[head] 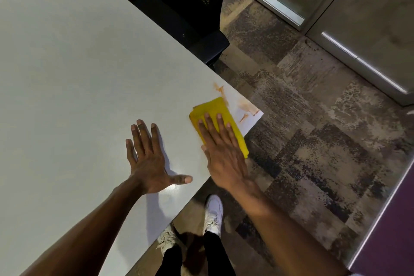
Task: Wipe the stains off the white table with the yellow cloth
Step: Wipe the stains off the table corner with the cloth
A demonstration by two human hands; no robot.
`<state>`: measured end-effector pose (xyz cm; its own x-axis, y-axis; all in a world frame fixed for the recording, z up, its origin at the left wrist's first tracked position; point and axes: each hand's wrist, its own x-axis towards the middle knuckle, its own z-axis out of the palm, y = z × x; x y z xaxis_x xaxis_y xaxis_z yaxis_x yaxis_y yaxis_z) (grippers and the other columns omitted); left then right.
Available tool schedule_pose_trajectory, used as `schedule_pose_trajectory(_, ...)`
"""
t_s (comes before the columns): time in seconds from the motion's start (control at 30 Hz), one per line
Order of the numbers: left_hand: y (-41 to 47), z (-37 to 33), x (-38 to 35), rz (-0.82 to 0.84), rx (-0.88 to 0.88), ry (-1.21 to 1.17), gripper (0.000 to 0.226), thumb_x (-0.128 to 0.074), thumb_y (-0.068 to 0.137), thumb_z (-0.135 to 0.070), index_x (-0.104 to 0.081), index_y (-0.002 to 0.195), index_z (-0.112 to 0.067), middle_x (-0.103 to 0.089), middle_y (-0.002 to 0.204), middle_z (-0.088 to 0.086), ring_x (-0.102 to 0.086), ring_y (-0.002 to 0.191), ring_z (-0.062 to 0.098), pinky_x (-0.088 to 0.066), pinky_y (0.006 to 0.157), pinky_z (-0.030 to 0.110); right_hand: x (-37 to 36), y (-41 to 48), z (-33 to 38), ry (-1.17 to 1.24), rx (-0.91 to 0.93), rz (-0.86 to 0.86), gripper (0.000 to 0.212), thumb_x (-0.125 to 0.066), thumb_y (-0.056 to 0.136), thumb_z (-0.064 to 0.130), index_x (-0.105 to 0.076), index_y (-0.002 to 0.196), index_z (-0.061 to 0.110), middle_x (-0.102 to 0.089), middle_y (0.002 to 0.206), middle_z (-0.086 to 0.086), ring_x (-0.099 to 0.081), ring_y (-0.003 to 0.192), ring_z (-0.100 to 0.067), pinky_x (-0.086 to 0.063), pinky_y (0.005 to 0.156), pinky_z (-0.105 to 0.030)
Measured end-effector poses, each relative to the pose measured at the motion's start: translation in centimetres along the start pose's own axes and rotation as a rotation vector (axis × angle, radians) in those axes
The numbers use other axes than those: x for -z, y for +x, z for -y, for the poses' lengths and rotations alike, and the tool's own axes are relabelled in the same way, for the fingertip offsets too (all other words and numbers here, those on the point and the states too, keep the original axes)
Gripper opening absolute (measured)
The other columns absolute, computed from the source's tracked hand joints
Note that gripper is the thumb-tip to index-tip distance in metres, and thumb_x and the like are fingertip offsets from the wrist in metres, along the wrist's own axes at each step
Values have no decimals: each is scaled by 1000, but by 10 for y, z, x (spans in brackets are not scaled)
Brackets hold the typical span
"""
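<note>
Right hand (220, 154) lies flat, fingers spread, pressing the folded yellow cloth (215, 114) onto the smooth white table (78, 74); orange-brown smeared stains (245, 108) sit just past its fingertips. Left hand (149, 161) rests open, palm down, beside it.

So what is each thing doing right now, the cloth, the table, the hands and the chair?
yellow cloth: folded, flat on the table corner, partly over the edge, under the right hand.
white table: orange stains still at its corner.
right hand: flat, pressing on the cloth.
left hand: open, fingers spread, resting flat on the bare table.
black chair: pushed up beside the table, nobody in it.
</note>
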<state>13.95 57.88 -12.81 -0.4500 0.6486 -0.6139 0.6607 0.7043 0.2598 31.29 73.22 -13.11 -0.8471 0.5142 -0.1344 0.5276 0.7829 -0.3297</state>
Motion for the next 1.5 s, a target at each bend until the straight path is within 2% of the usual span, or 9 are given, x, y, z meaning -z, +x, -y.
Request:
schedule_pose_trajectory(0.17,-3,-4,3,9,21,1,182,-26,33,-123,47,155,-11,59,159,19,54,150,37,22,127,65,-15,-47,13,22,43,0,69,-39,113,34,-4,172,24,3,182,0,4,168,-29,-19,134,-55)
schedule_pose_trajectory(0.47,-3,-5,3,-5,18,22,181,-22,32,-123,47,155,-11,59,159,19,54,150,37,21,128,66,16,49,-5,-12,-64,51,67,-31,115,41,-4,172,19,6,181,-4,13,167,-33,-4,136,-52)
schedule_pose_trajectory(0.67,-4,-4,2,-33,14,3,182,-28,34,-123,44,158,-11,57,161,18,53,152,36,23,127,63,-11,-37,22,28,118,39,68,-34,112,39,-5,172,24,2,182,0,6,168,-28,-13,135,-51)
schedule_pose_trajectory(0.8,-2,-2,0,-52,5,3,181,-30,35,-123,41,160,-12,54,164,18,50,154,37,22,128,64,-7,-8,13,-20,146,53,65,-31,112,35,-8,172,24,-2,182,1,5,168,-27,-12,136,-50)
schedule_pose_trajectory(1.03,3,2,-8,-87,2,19,183,-34,38,-122,27,167,-8,40,172,21,37,161,41,15,130,68,23,129,-4,-95,-85,57,66,-23,115,45,-2,172,18,6,181,-7,12,167,-34,-2,135,-51)
schedule_pose_trajectory(1.2,-1,1,-7,-101,-17,-15,183,-43,40,-120,32,165,-11,45,170,19,41,159,40,25,127,60,7,66,42,40,-122,59,79,-22,109,61,-2,172,18,7,180,-8,12,167,-32,-3,137,-50)
schedule_pose_trajectory(1.3,-3,0,-5,-106,-4,-4,181,-39,41,-120,31,165,-8,45,170,20,41,159,41,20,129,63,-6,21,61,21,-92,57,75,-27,111,54,-1,172,19,5,181,-6,9,168,-31,-12,137,-52)
schedule_pose_trajectory(1.4,-2,-1,-6,-120,-20,-36,182,-46,42,-119,25,168,-9,38,173,21,36,161,42,23,127,58,-3,51,45,-3,-89,51,72,-34,112,45,-2,172,20,4,181,-4,9,168,-31,-13,136,-52)
schedule_pose_trajectory(1.5,1,2,-11,-114,-28,-47,183,-49,41,-119,14,171,-7,28,177,23,27,164,44,20,128,57,10,114,16,-34,-133,40,70,-29,114,46,-1,172,20,7,181,-5,12,167,-32,-5,135,-52)
